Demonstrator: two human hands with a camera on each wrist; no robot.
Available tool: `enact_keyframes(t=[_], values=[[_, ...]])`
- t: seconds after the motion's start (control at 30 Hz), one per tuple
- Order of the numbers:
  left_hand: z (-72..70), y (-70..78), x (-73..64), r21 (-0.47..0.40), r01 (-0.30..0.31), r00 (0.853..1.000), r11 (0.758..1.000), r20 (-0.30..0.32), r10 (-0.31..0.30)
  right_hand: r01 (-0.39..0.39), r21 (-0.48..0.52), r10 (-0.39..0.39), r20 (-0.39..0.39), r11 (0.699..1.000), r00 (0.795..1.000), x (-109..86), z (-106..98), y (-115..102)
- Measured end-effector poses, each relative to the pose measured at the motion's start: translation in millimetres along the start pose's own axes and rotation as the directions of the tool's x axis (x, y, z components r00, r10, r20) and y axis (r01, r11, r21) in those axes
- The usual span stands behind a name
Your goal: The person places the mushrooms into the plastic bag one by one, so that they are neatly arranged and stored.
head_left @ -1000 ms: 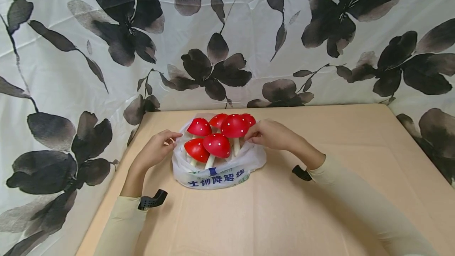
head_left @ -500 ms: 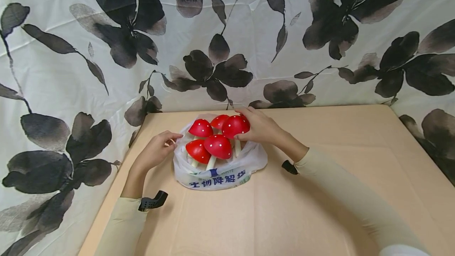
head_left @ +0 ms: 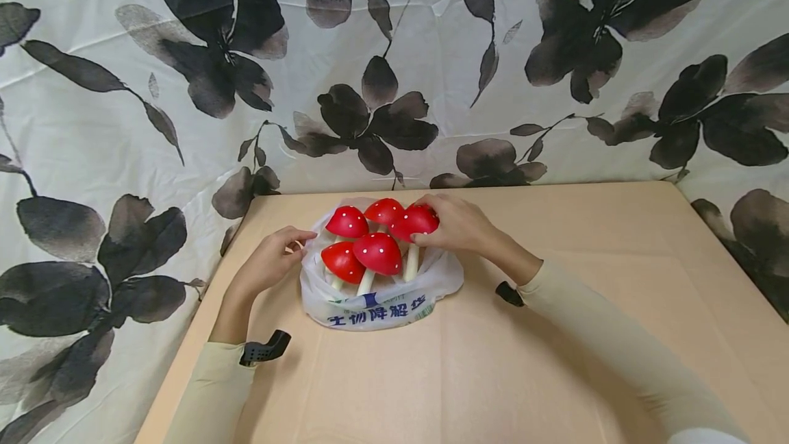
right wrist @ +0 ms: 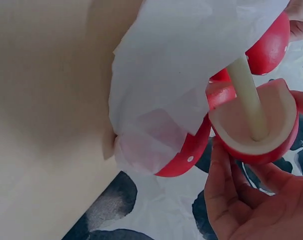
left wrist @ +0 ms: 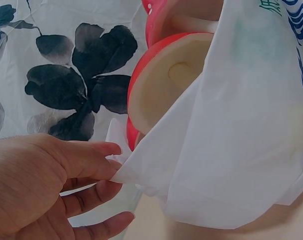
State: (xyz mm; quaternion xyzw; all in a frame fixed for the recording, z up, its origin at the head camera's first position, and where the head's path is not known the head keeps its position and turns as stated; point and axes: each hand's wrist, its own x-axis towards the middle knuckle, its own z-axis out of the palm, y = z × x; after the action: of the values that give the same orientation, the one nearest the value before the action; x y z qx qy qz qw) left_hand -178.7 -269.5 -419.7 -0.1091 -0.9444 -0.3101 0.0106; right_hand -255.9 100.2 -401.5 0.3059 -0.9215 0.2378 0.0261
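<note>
Several toy mushrooms with white-dotted red caps point(head_left: 377, 253) and pale stems stand in a white plastic bag point(head_left: 376, 314) with blue printing. My left hand point(head_left: 271, 260) pinches the bag's left edge between thumb and fingers, which the left wrist view shows with the bag wall point(left wrist: 211, 150) stretched from the fingertips. On the right side of the bag, my right hand point(head_left: 459, 223) grips one mushroom point(head_left: 414, 225) by its cap. From below, the right wrist view shows that cap's hollow pale underside point(right wrist: 236, 125) and its stem, with thumb and fingers around the rim.
The bag rests on a light wooden-looking table point(head_left: 493, 375), near its far edge. Behind and to the left hangs a white cloth point(head_left: 456, 108) with dark flower prints. A black wrist strap point(head_left: 265, 348) sits on the left sleeve.
My right hand has gone from the bag's right edge to the right-hand mushroom and grips its cap. That mushroom has shifted slightly right. My left hand stays at the bag's edge.
</note>
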Motion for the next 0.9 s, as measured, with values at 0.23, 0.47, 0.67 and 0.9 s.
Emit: enact_keyframes(t=[0.23, 0.47, 0.67, 0.9], values=[[-0.2, -0.7, 0.2, 0.006, -0.003, 1.000, 1.000, 0.003, 0.003, -0.030, 0.001, 0.029, 0.063, 1.000, 0.998, -13.5, -9, 2], [0.2, -1.0, -0.8, 0.003, 0.003, 1.000, 1.000, 0.006, -0.003, -0.119, 0.089, 0.112, 0.079, 0.989, 0.991, -17.4, -12, 3], [1.2, -1.5, -1.0, 0.008, 0.006, 1.000, 1.000, 0.007, -0.006, -0.101, 0.178, 0.092, 0.054, 0.979, 0.994, -18.5, -5, 2], [1.8, -1.0, -2.1, -0.004, 0.011, 1.000, 1.000, 0.011, -0.011, -0.023, 0.263, 0.013, 0.042, 0.964, 0.999, -20.6, 2, 2]])
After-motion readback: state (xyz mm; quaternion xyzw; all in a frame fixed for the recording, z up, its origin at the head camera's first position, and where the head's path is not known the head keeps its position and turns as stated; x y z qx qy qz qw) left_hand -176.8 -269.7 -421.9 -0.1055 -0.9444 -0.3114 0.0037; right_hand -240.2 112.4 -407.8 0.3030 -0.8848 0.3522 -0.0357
